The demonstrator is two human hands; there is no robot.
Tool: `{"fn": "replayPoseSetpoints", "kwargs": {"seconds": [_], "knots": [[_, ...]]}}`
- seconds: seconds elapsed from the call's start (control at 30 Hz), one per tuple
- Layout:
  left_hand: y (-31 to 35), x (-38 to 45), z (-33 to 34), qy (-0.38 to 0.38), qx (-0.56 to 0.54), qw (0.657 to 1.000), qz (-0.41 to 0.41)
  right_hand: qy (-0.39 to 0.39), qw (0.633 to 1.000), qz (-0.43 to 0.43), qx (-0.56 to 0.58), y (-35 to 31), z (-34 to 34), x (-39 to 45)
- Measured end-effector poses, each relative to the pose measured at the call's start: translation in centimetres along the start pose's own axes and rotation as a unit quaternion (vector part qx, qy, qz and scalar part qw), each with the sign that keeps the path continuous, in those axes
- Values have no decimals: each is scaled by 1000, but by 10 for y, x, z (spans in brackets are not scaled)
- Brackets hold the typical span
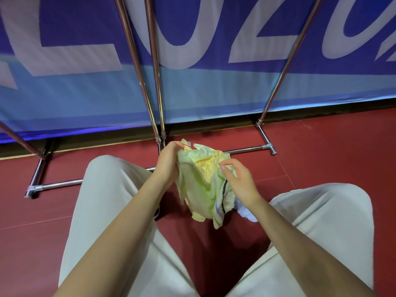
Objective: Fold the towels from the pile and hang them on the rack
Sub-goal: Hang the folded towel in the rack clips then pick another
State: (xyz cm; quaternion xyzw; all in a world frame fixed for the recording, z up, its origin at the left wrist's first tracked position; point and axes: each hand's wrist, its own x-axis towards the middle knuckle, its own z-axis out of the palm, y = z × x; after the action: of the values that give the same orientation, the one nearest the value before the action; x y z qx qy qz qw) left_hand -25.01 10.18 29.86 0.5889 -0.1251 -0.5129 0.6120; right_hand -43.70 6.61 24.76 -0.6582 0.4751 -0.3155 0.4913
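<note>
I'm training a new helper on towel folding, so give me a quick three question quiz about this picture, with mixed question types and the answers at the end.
1. True or false: the yellow towel is already hanging on the metal rack.
2. Multiple choice: what is the left hand doing? A) resting on a knee B) gripping the towel's upper edge C) holding a rack pole
3. Fill in the blank: the rack's base bars stand on a ___ coloured floor.

Key
1. False; it is bunched up, held in both hands above the floor.
2. B; the right hand touches the towel's other side with fingers curled.
3. Red.
</note>
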Motion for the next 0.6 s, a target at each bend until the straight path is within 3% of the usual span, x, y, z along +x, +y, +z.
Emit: {"fn": "replayPoseSetpoints", "kwargs": {"seconds": [0.13, 0.23, 0.4, 0.6], "knots": [[-13, -3, 7, -107, 51, 992, 49, -90, 995, 26, 17, -8, 11, -3], [-17, -3, 8, -142, 71, 986, 49, -106, 994, 24, 13, -13, 22, -1], [-15, -1, 6, -95, 134, 978, 126, -66, 997, 24, 35, -18, 27, 3], [-9, 8, -2, -45, 296, 919, 258, -35, 999, -18, 34, -25, 14, 10]]}}
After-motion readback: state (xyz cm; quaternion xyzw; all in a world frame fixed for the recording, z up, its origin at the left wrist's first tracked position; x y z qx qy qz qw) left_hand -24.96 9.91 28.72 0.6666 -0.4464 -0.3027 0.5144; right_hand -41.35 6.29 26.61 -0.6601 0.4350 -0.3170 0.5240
